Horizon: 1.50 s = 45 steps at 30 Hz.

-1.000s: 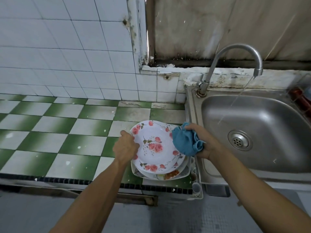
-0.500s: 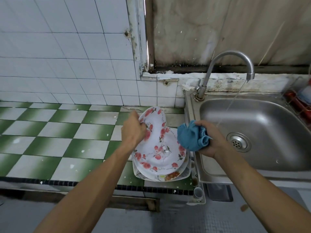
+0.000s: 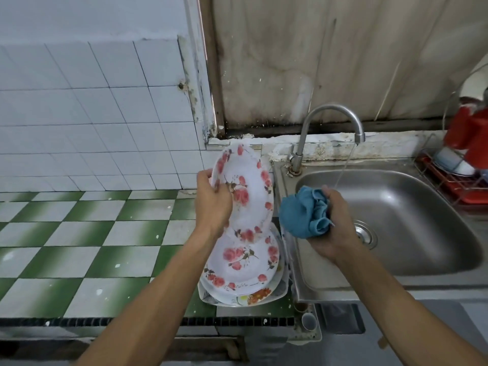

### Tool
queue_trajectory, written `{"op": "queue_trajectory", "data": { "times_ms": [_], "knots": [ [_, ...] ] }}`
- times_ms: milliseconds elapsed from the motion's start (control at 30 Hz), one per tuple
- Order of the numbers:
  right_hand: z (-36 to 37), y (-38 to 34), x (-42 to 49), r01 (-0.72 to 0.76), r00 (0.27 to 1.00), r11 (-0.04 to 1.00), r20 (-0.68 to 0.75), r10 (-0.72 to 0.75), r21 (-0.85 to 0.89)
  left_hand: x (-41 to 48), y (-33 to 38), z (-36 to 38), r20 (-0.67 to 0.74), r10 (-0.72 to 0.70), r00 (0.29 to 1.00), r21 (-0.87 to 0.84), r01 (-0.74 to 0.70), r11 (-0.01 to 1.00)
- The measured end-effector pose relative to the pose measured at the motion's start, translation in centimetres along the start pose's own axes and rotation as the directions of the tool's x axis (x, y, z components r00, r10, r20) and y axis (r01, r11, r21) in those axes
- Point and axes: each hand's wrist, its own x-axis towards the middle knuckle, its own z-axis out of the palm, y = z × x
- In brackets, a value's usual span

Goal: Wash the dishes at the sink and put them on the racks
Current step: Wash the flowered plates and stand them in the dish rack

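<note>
My left hand (image 3: 212, 200) grips the left rim of a white plate with pink flowers (image 3: 247, 180), tilted nearly upright above a stack of similar plates (image 3: 243, 268) on the counter just left of the sink. My right hand (image 3: 334, 225) is closed on a bunched blue cloth (image 3: 303, 213), held beside the raised plate over the sink's left edge. The steel sink (image 3: 422, 207) lies to the right, and a thin stream of water runs from the curved tap (image 3: 330, 114) into it.
A green and white checkered tile counter (image 3: 79, 247) spreads to the left. A red wire rack (image 3: 454, 178) with a bowl and a red item stands at the far right beside the sink. White wall tiles rise behind the counter.
My left hand has lifted the top plate off the stack and tipped it upright. The cloth hand has shifted slightly right, toward the sink.
</note>
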Motion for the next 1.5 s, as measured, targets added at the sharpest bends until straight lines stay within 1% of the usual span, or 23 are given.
{"op": "queue_trajectory", "data": {
  "times_ms": [67, 133, 167, 200, 233, 267, 300, 400, 533, 567, 633, 733, 767, 833, 900, 1033, 1133, 1200, 1267, 1300, 1333, 1400, 1500],
  "knots": [
    [0.8, -1.8, -0.3, 0.181, 0.983, 0.983, 0.049, -0.179, -0.03, -0.3, 1.8, 0.6, 0.117, -0.178, 0.977, -0.307, 0.206, 0.929],
    [1.6, -3.4, -0.6, 0.427, 0.904, 0.86, 0.115, -0.412, -0.278, -0.5, 2.6, 2.0, 0.27, -0.247, 0.931, -0.425, 0.345, 0.836],
    [2.0, -3.7, -0.3, 0.532, 0.839, 0.684, 0.203, -0.505, -0.499, -0.7, 2.6, 2.8, 0.319, -0.263, 0.911, -0.418, 0.384, 0.823],
    [2.1, -3.6, 0.3, 0.567, 0.781, 0.391, 0.323, -0.534, -0.725, -1.1, 2.7, 3.7, 0.347, -0.276, 0.896, -0.395, 0.406, 0.824],
    [2.0, -3.2, 1.3, 0.519, 0.753, 0.048, 0.429, -0.499, -0.853, -1.5, 2.7, 4.7, 0.373, -0.268, 0.888, -0.374, 0.408, 0.833],
    [1.2, -2.9, 2.4, 0.427, 0.763, -0.184, 0.462, -0.453, -0.886, -1.9, 2.8, 6.0, 0.411, -0.233, 0.881, -0.341, 0.386, 0.857],
    [0.7, -2.5, 3.3, 0.355, 0.799, -0.259, 0.436, -0.414, -0.898, -2.4, 2.8, 6.9, 0.427, -0.189, 0.884, -0.304, 0.338, 0.891],
    [-1.0, -0.4, 3.9, 0.346, 0.847, -0.195, 0.395, -0.356, -0.918, -3.6, 3.0, 8.8, 0.348, -0.156, 0.924, -0.239, 0.249, 0.939],
    [-2.5, 1.3, -1.5, 0.564, 0.808, -0.135, 0.578, -0.116, -0.815, -3.0, 2.6, 9.8, 0.261, -0.225, 0.939, -0.287, 0.298, 0.91],
    [-3.6, 1.1, -2.7, 0.577, 0.806, -0.162, 0.59, -0.051, -0.801, -3.0, 2.6, 9.8, 0.268, -0.236, 0.934, -0.26, 0.306, 0.916],
    [-6.7, -0.2, -3.5, 0.529, 0.832, -0.345, 0.555, 0.03, -0.775, -3.1, 2.3, 9.8, 0.306, -0.246, 0.92, -0.216, 0.319, 0.923],
    [-11.0, -2.6, -0.9, 0.229, 0.929, -0.591, 0.355, -0.105, -0.773, -3.6, 1.7, 10.3, 0.379, -0.215, 0.9, -0.208, 0.309, 0.928],
    [-11.1, -3.3, 0.4, 0.119, 0.933, -0.571, 0.288, -0.215, -0.812, -4.0, 1.9, 10.8, 0.407, -0.214, 0.888, -0.196, 0.314, 0.929],
    [-9.3, -3.9, 2.8, 0.023, 0.897, -0.399, 0.195, -0.396, -0.917, -4.8, 2.4, 12.2, 0.461, -0.243, 0.854, -0.157, 0.348, 0.924],
    [-5.8, -3.4, 3.8, 0.124, 0.888, -0.243, 0.217, -0.406, -0.962, -5.3, 2.7, 13.4, 0.485, -0.288, 0.826, -0.139, 0.398, 0.907],
    [-2.9, -1.8, 0.0, 0.439, 0.878, -0.005, 0.43, -0.21, -0.898, -3.7, 2.1, 13.8, 0.422, -0.325, 0.846, -0.259, 0.456, 0.852],
    [-6.2, -2.3, -3.9, 0.528, 0.846, -0.148, 0.533, 0.006, -0.836, -2.6, 1.8, 12.9, 0.336, -0.349, 0.875, -0.169, 0.421, 0.891],
    [-9.4, -3.2, -4.6, 0.44, 0.892, -0.362, 0.445, 0.075, -0.822, -2.4, 1.6, 12.2, 0.389, -0.33, 0.86, -0.149, 0.413, 0.899],
    [-11.8, -4.4, -2.8, 0.232, 0.953, -0.552, 0.301, -0.035, -0.801, -3.0, 1.7, 11.7, 0.435, -0.316, 0.843, -0.167, 0.42, 0.892],
    [-12.3, -5.0, -1.5, 0.119, 0.964, -0.578, 0.233, -0.127, -0.807, -3.2, 1.7, 11.8, 0.456, -0.308, 0.835, -0.166, 0.42, 0.892],
    [-12.2, -5.6, 0.0, 0.035, 0.957, -0.564, 0.19, -0.219, -0.825, -3.4, 2.0, 12.1, 0.479, -0.297, 0.826, -0.17, 0.42, 0.891],
    [-10.3, -5.6, 2.2, 0.021, 0.919, -0.421, 0.183, -0.349, -0.907, -3.8, 2.3, 12.9, 0.511, -0.28, 0.813, -0.159, 0.41, 0.898],
    [-5.6, -4.0, 2.5, 0.276, 0.883, -0.229, 0.34, -0.324, -0.934, -3.8, 2.3, 13.9, 0.518, -0.262, 0.814, -0.144, 0.385, 0.912]
  ]
}}
